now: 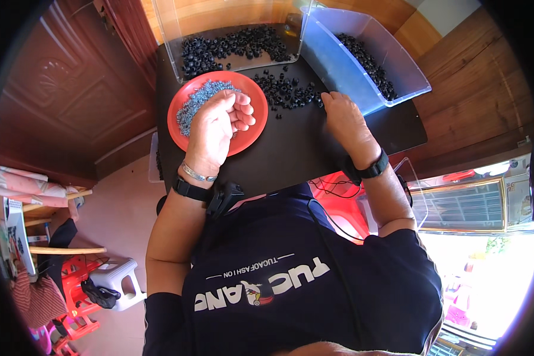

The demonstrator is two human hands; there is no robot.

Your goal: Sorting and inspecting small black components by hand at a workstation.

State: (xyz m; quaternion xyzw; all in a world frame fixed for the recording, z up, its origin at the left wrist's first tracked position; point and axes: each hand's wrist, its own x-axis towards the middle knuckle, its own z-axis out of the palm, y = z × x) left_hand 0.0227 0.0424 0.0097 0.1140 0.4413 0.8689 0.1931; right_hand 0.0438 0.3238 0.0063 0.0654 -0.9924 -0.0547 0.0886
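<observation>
My left hand [219, 121] is above a round red plate [257, 130], its fingers curled in. Whatever those fingers hold, if anything, is hidden. Small silvery-blue metal-looking pieces [191, 111] are heaped on the plate's left and far side. Right of the plate, small black round pieces [281, 90], some showing holes, lie loose on the dark table [267, 169]. At the right end of this scatter, my right hand [347, 121] has its fingertips pinched together beside the black pieces. I cannot make out what is between them.
A clear plastic box [178, 64] of black pieces lies at the table's far side. To its right stands a bluish translucent bin [329, 56] with more dark pieces. At lower left are a white stool [121, 285], a red stool [77, 273] and another person's striped sleeve [40, 301].
</observation>
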